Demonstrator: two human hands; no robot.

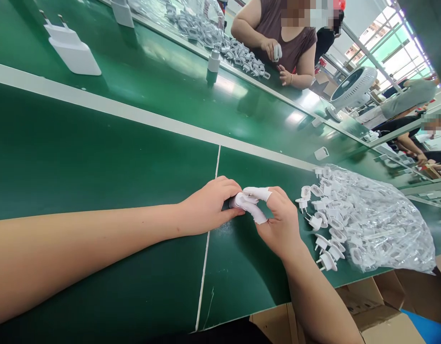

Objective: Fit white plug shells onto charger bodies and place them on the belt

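Observation:
My left hand [226,198] is closed around a small white charger piece [237,201] above the green table. From the other side, my right hand [276,210] pinches at the same piece. Its thumb and forefinger are wrapped in white covers. The fingers hide most of the piece, and whether the right fingertips hold a separate part cannot be made out. Just right of that hand, several white plug heads [326,260] with metal pins lie loose, spilling from a clear plastic bag [389,224].
A belt strip [163,76] runs beyond a pale rail [134,114], carrying white chargers, one upright [73,50] at left. Across it, a co-worker [278,48] holds a white piece beside a heap of parts [220,40]. A fan [353,88] stands farther right. Cardboard boxes [378,306] sit below the table edge.

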